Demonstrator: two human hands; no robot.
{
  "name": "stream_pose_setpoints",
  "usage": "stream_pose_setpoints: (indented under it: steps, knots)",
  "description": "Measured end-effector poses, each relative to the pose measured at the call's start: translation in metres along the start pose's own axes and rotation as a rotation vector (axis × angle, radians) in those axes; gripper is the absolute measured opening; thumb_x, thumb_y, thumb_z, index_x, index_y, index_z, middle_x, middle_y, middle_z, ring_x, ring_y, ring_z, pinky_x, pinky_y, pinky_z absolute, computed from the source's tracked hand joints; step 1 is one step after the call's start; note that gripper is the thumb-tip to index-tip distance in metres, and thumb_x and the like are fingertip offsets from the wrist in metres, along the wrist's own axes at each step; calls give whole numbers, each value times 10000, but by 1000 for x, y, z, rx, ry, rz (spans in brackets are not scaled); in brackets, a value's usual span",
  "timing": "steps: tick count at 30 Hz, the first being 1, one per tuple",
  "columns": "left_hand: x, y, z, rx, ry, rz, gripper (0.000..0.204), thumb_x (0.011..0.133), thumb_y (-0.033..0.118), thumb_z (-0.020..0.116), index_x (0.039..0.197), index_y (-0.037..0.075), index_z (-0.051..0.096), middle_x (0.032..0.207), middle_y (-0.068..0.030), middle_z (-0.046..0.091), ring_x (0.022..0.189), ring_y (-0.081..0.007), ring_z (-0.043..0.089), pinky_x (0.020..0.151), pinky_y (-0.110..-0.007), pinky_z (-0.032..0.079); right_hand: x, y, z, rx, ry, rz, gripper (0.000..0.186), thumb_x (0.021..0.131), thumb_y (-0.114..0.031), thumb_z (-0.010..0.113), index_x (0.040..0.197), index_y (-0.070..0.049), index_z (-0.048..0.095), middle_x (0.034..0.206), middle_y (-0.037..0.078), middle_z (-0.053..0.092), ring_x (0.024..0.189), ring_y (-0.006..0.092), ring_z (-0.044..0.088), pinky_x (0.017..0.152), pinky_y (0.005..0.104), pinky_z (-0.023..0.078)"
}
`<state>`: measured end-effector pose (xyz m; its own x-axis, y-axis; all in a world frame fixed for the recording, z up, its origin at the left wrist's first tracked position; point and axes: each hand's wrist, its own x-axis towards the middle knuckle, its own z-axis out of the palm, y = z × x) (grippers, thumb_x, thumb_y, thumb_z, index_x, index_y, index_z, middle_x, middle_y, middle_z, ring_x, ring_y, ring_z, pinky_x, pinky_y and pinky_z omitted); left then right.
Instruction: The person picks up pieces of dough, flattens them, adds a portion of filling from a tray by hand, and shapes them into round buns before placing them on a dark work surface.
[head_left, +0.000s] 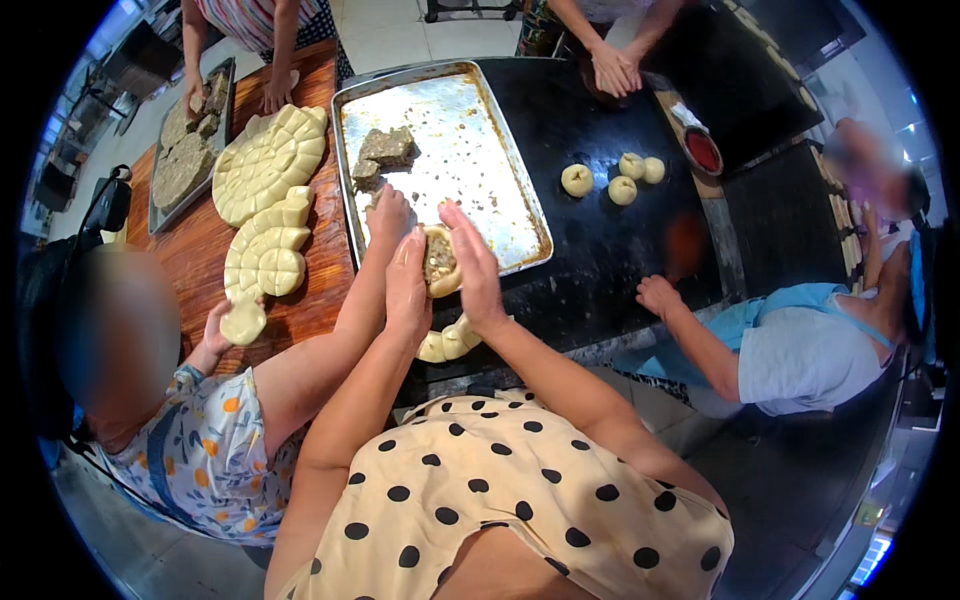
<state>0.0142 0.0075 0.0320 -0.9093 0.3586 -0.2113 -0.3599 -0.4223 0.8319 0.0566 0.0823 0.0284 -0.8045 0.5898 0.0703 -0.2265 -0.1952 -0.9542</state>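
Metal tray (480,190), bearing brown crumbly lumps (387,147). At tray's near edge: filled dough cup (440,262), clasped between left hand (406,285) and right hand (476,268). Right of tray: four dough balls (622,190).

Free black worktop (540,295) rightward, short of dough balls (622,190); left, co-worker's forearm (362,285) blocks way.

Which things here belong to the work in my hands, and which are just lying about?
Belong to the work:
Filled dough piece, between left hand and right hand
Dough pieces on the wooden surface
Filling chunks on the metal tray
Dough balls on the dark tabletop

Apparently lying about:
Dish with red contents
White item beside it
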Motion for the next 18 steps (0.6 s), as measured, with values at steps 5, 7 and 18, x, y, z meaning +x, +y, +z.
stream_pose_setpoints:
  steps: [5,7,18]
  knots:
    - [12,-11,-7,539,6,63,449,1044,411,452,945,18,644,721,0,552,639,-103,465,600,-275,415,2,5,0,-240,1,25,367,1050,-246,446,1226,33,606,1224,111,640,1132,168,573,1000,301,418]
    - [13,-14,-7,633,-60,161,445,1047,403,443,945,17,640,729,-11,553,653,-111,476,616,-296,430,0,9,-3,-382,17,-89,353,1048,-236,461,1215,34,615,1192,103,653,1114,161,579,995,300,423]
    - [-1,-13,-2,-253,-15,-272,506,1054,460,392,1284,28,521,1140,-88,608,1009,-167,607,889,-344,503,3,17,8,-73,204,-17,318,1026,-194,508,1270,-5,589,1257,108,628,1158,193,576,1006,323,429]
